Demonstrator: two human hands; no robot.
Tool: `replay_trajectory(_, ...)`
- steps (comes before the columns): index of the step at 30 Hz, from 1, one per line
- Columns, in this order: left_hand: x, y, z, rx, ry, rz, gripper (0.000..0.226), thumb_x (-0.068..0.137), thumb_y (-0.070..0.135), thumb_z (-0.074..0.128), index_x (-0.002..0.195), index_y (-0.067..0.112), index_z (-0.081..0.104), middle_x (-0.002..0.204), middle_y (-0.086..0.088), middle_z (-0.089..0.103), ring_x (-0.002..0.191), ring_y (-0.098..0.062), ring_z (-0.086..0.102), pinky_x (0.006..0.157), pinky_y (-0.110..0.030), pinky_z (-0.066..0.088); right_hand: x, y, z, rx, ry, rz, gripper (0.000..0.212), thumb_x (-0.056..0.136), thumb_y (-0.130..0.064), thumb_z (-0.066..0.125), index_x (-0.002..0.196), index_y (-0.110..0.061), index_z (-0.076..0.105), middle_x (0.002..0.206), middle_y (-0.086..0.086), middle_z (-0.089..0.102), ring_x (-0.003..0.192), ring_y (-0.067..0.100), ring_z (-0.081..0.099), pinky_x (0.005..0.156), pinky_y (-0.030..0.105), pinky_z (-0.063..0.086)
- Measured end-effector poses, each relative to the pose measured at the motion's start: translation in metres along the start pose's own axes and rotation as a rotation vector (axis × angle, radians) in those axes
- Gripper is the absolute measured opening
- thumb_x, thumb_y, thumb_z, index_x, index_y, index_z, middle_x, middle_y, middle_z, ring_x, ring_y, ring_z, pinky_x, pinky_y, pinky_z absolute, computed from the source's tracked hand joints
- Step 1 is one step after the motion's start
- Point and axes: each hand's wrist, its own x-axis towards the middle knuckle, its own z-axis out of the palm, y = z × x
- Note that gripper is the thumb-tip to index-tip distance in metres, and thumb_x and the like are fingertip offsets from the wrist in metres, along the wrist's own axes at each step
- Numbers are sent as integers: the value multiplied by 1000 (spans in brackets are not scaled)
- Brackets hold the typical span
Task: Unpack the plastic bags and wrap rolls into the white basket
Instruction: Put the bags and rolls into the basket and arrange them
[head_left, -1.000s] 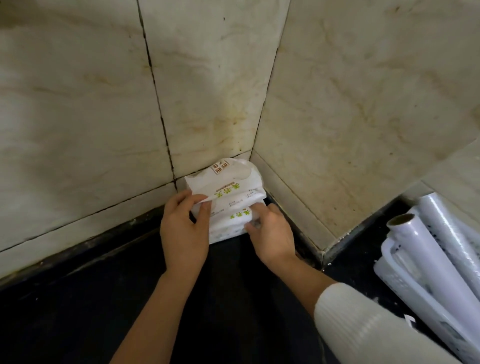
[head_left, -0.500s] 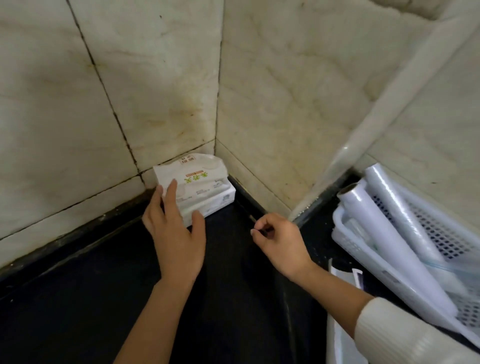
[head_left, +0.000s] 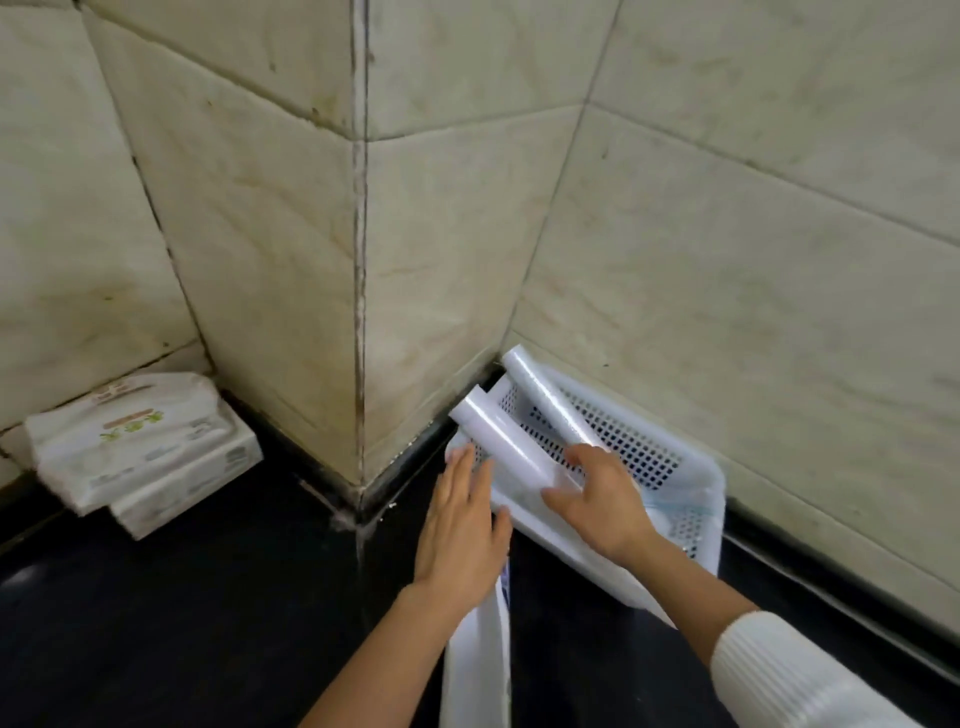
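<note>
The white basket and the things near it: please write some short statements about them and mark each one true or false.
1. Two rolls, the nearer roll and the farther roll, lie in the white basket. True.
2. The basket is solid, without holes. False: its walls are perforated.
3. The right hand touches the nearer roll. True.
4. The tissue packs are in the basket. False: they sit left, on the dark counter.
5. The left hand is a fist. False: its fingers are spread.

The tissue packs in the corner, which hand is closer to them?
Left. The left hand lies between the tissue packs and the white basket; the right hand is farther, over the basket, touching a wrap roll.
</note>
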Motion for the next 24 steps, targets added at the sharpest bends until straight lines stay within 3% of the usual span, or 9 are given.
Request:
replay_trajectory(5, 5, 0, 16, 64, -6, -36, 58, 102, 38, 29, 154, 16, 16, 164, 3, 0, 142, -5, -26, 122, -31, -2, 15, 9, 2, -30, -138, -109, 30, 64, -35, 72, 89, -18, 66, 86, 1, 67, 79, 20, 60, 67, 36, 55)
replay_trajectory(8, 4, 1, 19, 91, -12, -38, 58, 103, 37, 28, 155, 16, 14, 164, 2, -1, 143, -8, -25, 122, -33, -4, 22, 16, 1, -14, -193, -111, 36, 64, -34, 74, 93, -16, 63, 87, 1, 66, 77, 18, 61, 66, 38, 56)
replay_trajectory(11, 3, 4, 20, 139, -31, -62, 57, 103, 34, 26, 155, 20, 9, 164, -1, -5, 144, -12, -27, 119, -35, -13, 24, 20, -8, 48, -232, -77, 46, 68, -35, 75, 104, -17, 52, 92, 0, 62, 77, 17, 60, 61, 30, 50)
replay_trajectory(15, 18, 16, 19, 206, -51, -64, 64, 99, 33, 37, 155, 23, 6, 164, -7, -3, 150, -22, -14, 115, -40, -17, 34, 17, -52, 263, -134, -103, 39, 68, -32, 78, 94, -23, 51, 86, -7, 58, 68, 1, 52, 52, 15, 38)
replay_trajectory(18, 49, 32, 24, 132, -82, 59, 74, 95, 29, 51, 154, 33, 7, 163, -4, -6, 149, -22, -11, 119, -39, -4, 57, 4, -96, 362, 15, -113, 35, 67, -25, 81, 92, -15, 58, 83, -2, 62, 67, 8, 53, 53, 14, 40)
replay_trajectory(21, 88, 49, 37, 196, -122, 172, 66, 96, 32, 47, 154, 33, 14, 163, 4, -9, 149, -24, -9, 122, -44, 11, 86, -7, -125, 399, 80, -142, 36, 65, -22, 82, 94, -14, 61, 84, -2, 63, 69, 9, 55, 54, 13, 41)
replay_trajectory(24, 115, 54, 50, 314, -195, 191, 65, 97, 33, 41, 154, 29, 10, 164, 5, -8, 148, -28, -10, 122, -51, 6, 108, -6, -129, 340, 96, -153, 40, 65, -22, 82, 98, -13, 62, 88, 1, 64, 70, 9, 55, 53, 12, 41)
